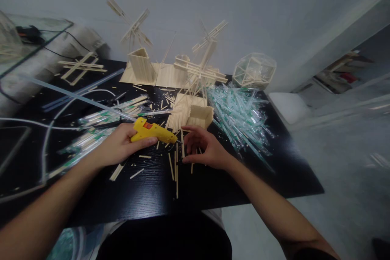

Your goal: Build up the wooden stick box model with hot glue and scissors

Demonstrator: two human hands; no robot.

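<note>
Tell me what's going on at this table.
Over a black table, the person's left hand holds a yellow glue gun, its tip close to a thin wooden stick pinched in the right hand; whether they touch is hard to tell. An open wooden box sits just beyond the right hand, with crossed wooden frames farther back and a heap of clear plastic wrappers to the right.

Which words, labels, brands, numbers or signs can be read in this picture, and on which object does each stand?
No text can be read anywhere in this picture.
Yellow glue gun in the left hand: no readable lettering.
Clear wrappers: green patches, too blurred to read.
Packets of sticks: green patches, also too blurred to read.
</note>
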